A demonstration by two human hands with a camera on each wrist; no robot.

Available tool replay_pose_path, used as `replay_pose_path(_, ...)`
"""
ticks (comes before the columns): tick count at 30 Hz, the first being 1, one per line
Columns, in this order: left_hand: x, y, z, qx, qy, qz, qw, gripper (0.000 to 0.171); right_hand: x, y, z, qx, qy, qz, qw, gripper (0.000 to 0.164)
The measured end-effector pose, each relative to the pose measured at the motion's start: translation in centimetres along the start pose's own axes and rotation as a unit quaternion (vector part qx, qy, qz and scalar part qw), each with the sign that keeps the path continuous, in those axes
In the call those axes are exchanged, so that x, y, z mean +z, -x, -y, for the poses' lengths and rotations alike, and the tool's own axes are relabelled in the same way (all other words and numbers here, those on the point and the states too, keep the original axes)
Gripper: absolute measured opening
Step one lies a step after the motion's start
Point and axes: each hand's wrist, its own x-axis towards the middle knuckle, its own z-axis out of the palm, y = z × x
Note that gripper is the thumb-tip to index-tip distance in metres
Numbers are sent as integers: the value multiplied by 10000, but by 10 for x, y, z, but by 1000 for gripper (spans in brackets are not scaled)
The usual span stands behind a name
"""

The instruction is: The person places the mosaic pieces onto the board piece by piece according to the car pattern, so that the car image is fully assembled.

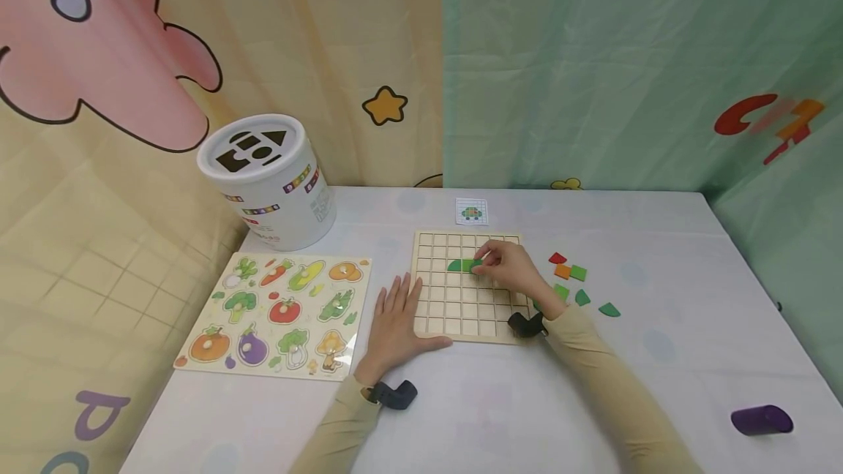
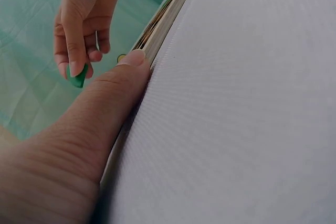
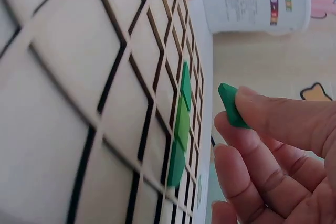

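Note:
My right hand [image 1: 510, 269] pinches a dark green wedge-shaped piece [image 3: 231, 107] between thumb and finger, raised off the wooden grid board [image 1: 461, 317]. Three flat pieces lie in a row in the grid: a dark green one [image 3: 186, 86], a light green square [image 3: 182, 124] and another dark green one [image 3: 176, 163]. My left hand [image 1: 396, 328] rests with fingers spread along the board's left edge, its thumb [image 2: 118, 85] reaching along the near edge. In the left wrist view the held piece shows below the right fingertips.
Loose red [image 1: 557, 258], orange [image 1: 563, 271] and green pieces [image 1: 609, 309] lie right of the board. Behind it is a small pattern card [image 1: 471, 212]. A vegetable puzzle [image 1: 303, 320] and white bucket [image 1: 283, 203] stand left; a purple cylinder [image 1: 757, 420] lies at the right.

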Motion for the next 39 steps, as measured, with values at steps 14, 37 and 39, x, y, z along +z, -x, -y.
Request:
replay_pose_path(14,-3,1,0,29,-27,-57,10000,119,36,-19,18,162,31,343,9993,16)
replay_pose_path(37,0,0,1,65,-19,-76,9999,119,54,-29,24,390,489,592,9963,10)
replay_pose_path(39,0,0,1,62,-23,-90,9999,119,54,-30,23,376,543,581,9961,10)
